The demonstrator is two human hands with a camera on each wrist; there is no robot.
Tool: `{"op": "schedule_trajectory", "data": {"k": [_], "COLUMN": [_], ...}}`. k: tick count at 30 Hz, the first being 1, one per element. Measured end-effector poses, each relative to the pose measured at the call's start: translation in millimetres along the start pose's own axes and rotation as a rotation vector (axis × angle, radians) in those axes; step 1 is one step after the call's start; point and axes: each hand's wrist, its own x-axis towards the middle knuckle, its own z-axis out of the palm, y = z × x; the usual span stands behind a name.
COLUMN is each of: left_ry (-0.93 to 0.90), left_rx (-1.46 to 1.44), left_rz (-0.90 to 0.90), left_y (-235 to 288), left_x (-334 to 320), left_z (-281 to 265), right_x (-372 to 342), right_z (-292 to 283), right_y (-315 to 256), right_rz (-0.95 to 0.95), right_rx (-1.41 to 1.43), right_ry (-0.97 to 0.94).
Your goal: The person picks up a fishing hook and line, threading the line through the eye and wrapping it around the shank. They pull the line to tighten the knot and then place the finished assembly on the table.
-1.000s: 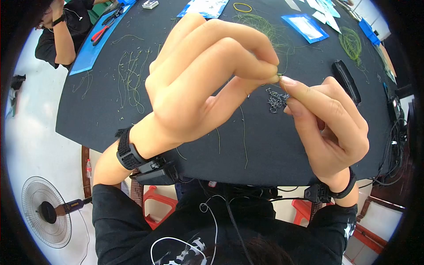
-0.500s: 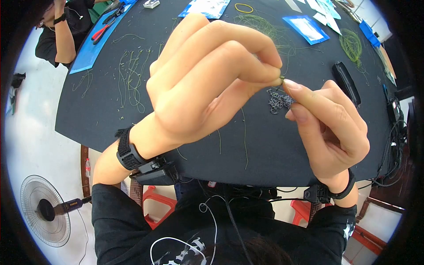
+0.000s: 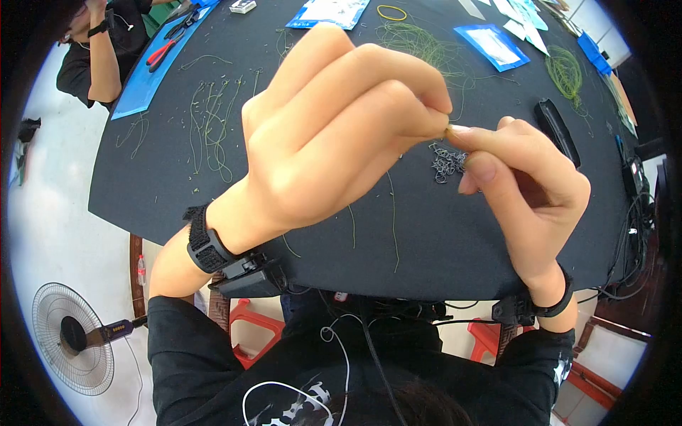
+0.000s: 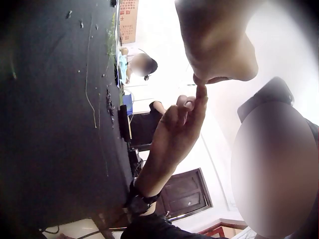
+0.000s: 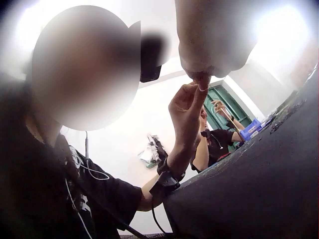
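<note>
One thread (image 3: 447, 130), mostly hidden, is pinched at the fingertips of the left hand (image 3: 334, 138). On my feed the right hand (image 3: 534, 177) touches that spot with its index finger, thumb apart; gray metal bits (image 3: 447, 165) lie on the surface (image 3: 444, 238) below.

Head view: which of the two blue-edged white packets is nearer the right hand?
The packet between the green thread tangle and the green thread coil. The other packet lies farther left, beyond the left hand.
</note>
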Motion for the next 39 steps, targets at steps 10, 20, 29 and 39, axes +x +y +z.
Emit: {"op": "schedule_trajectory", "data": {"k": [10,20,29,39], "left_ry": [-0.01,-0.039,-0.007,-0.075], "left_rx": [-0.011,-0.089,-0.101,-0.445], "left_rz": [0.043,0.011,0.041,-0.344], "left_y": [3,7,4,13], "left_x": [0,-1,0,-6], "left_z": [5,8,6,9], "right_x": [3,2,4,-2], "right_z": [3,6,17,26], "right_y": [5,11,15,25], "right_rz": [0.134,0.123,0.269,0.875], "right_rx": [0.191,0.079,0.329,1.088], "right_ry": [0.111,0.134,0.01,-0.248]}}
